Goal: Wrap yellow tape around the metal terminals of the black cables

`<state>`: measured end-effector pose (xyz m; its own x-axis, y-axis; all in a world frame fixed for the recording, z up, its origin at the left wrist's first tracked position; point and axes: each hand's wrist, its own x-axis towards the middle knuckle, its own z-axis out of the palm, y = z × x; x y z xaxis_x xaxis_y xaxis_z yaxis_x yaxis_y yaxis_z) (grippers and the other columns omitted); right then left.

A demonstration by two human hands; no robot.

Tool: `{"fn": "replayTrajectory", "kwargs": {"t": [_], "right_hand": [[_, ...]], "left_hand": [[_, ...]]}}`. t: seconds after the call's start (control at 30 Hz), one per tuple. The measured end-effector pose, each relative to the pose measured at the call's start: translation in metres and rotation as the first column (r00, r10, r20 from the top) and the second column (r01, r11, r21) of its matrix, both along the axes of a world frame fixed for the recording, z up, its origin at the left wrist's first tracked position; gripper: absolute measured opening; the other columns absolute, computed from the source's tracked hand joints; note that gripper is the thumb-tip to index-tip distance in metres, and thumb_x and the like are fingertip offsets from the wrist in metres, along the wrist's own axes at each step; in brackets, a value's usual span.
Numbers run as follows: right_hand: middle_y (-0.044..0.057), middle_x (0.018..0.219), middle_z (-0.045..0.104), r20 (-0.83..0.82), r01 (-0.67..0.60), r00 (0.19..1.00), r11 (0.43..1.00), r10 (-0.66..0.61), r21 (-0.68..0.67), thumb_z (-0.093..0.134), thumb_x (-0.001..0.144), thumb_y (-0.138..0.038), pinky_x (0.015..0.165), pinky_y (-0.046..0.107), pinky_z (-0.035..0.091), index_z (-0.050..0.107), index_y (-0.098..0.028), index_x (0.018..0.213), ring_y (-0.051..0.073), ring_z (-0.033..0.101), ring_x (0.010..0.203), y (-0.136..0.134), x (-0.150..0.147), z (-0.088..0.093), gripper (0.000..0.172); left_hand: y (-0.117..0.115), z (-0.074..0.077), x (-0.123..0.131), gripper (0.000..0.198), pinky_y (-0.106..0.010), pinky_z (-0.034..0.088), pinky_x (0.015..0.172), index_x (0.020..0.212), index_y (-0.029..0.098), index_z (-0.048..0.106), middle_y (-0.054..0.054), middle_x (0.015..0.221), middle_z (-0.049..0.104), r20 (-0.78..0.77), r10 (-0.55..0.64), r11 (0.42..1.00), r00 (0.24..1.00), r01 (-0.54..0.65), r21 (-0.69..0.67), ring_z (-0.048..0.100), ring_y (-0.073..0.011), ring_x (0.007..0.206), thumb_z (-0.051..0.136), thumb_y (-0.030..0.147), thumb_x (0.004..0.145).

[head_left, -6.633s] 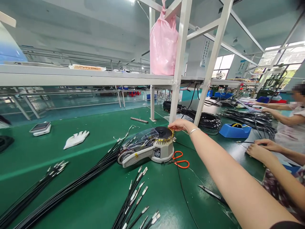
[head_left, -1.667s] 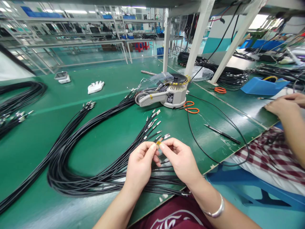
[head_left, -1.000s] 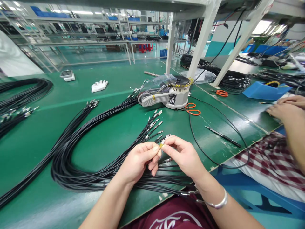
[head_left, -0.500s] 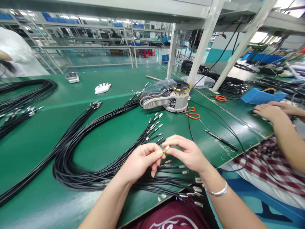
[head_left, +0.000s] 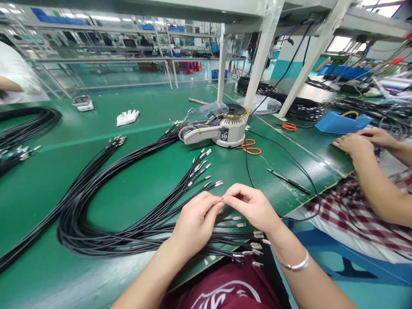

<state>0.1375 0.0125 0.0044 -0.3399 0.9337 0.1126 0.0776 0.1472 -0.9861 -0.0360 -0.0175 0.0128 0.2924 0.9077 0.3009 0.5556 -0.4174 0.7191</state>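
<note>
My left hand (head_left: 198,219) and my right hand (head_left: 252,206) meet fingertip to fingertip above the black cables (head_left: 128,242). Both are closed in a pinch. Whatever small piece sits between the fingertips is almost wholly covered, so its kind does not show. Under and around my hands, cable ends with silvery metal connectors (head_left: 257,234) fan out toward the table's front edge. More connector ends (head_left: 196,169) lie just beyond my fingers. The cable bundle bends in a wide U on the green table (head_left: 154,180).
A grey-white round tape dispenser (head_left: 230,133) stands beyond my hands, with orange-handled scissors (head_left: 252,148) beside it. A black craft knife (head_left: 288,181) lies to the right. A white glove (head_left: 128,117) rests further back. At right are a co-worker's hands (head_left: 352,142) and a blue bin (head_left: 343,123).
My fingertips have closed together over the small yellowish and white piece that showed between them before. My left hand has turned more back-up. The view has shifted slightly, moving the table things left.
</note>
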Motion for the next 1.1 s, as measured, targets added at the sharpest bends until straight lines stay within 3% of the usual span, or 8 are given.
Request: {"fn": "replayTrajectory", "kwargs": {"t": [0.1,0.17,0.3,0.43,0.5,0.63,0.77,1.1], "right_hand": [[0.002,0.078,0.069,0.011,-0.029,0.999,0.997,0.030,-0.068,0.064,0.081,-0.034,0.070,0.029,0.051,0.067,-0.019,0.084,0.016,0.065,0.073,-0.004,0.005,0.001,0.016],[0.002,0.079,0.070,0.074,-0.041,0.996,0.999,0.043,-0.026,0.064,0.081,-0.032,0.069,0.028,0.051,0.068,-0.019,0.084,0.016,0.065,0.073,-0.005,0.009,0.003,0.014],[0.001,0.076,0.069,0.206,-0.068,0.978,0.988,0.038,0.140,0.062,0.081,-0.026,0.066,0.027,0.050,0.070,-0.021,0.079,0.016,0.062,0.071,-0.005,0.013,0.003,0.010],[0.001,0.072,0.067,0.236,0.012,0.971,0.990,-0.044,0.137,0.061,0.079,-0.023,0.064,0.027,0.049,0.068,-0.020,0.074,0.016,0.061,0.068,-0.003,0.012,0.000,0.009],[0.001,0.074,0.067,0.238,0.024,0.970,0.993,-0.051,0.115,0.061,0.080,-0.024,0.066,0.028,0.048,0.067,-0.020,0.074,0.017,0.062,0.070,-0.002,0.012,-0.003,0.009],[0.002,0.078,0.068,0.218,0.012,0.975,0.994,-0.035,0.106,0.061,0.081,-0.027,0.069,0.030,0.048,0.068,-0.020,0.076,0.018,0.062,0.074,0.000,0.013,-0.009,0.010],[0.003,0.077,0.069,0.211,0.046,0.976,0.998,-0.052,0.032,0.061,0.080,-0.030,0.068,0.029,0.049,0.068,-0.019,0.078,0.018,0.064,0.072,-0.002,0.013,-0.009,0.013],[0.003,0.080,0.070,0.269,0.053,0.961,0.998,-0.058,0.023,0.061,0.081,-0.029,0.069,0.026,0.049,0.068,-0.018,0.080,0.016,0.064,0.074,-0.006,0.018,-0.003,0.013]], "left_hand": [[-0.001,0.000,0.004,0.023,-0.028,0.043,0.070,0.085,0.020,0.065,-0.005,0.075,0.062,-0.118,-0.003,0.993,0.993,0.016,0.113,0.055,-0.0163,0.072,0.043,0.020,0.090],[-0.002,0.000,0.006,0.023,-0.028,0.043,0.069,0.085,0.019,0.066,-0.005,0.075,0.062,-0.152,-0.005,0.993,0.988,0.022,0.114,0.055,-0.0168,0.072,0.043,0.021,0.090],[-0.002,0.007,0.005,0.026,-0.026,0.047,0.071,0.088,0.022,0.070,-0.004,0.080,0.066,-0.078,-0.029,0.994,0.997,0.020,-0.103,0.061,-0.0161,0.077,0.044,0.025,0.090],[-0.007,0.015,-0.017,0.032,-0.032,0.047,0.089,0.115,0.024,0.063,-0.005,0.106,0.069,-0.108,0.143,0.967,0.984,-0.162,-0.195,0.062,-0.0195,0.098,0.045,0.033,0.090],[-0.013,0.014,-0.031,0.034,-0.035,0.045,0.093,0.116,0.023,0.062,-0.006,0.109,0.068,-0.180,0.194,0.956,0.964,-0.226,-0.184,0.060,-0.0206,0.101,0.047,0.035,0.089],[-0.023,0.002,-0.044,0.026,-0.035,0.047,0.090,0.105,0.023,0.067,-0.006,0.103,0.068,-0.263,0.122,0.974,0.957,-0.167,-0.156,0.059,-0.0199,0.097,0.052,0.033,0.086],[-0.022,-0.007,-0.034,0.023,-0.033,0.047,0.084,0.097,0.023,0.069,-0.005,0.093,0.069,-0.294,0.095,0.984,0.951,-0.134,-0.116,0.059,-0.0187,0.089,0.049,0.028,0.089],[-0.002,0.011,0.000,0.022,-0.029,0.044,0.077,0.088,0.019,0.069,-0.002,0.080,0.066,-0.320,-0.032,0.982,0.947,-0.030,-0.186,0.057,-0.0163,0.081,0.048,0.025,0.090]]}}
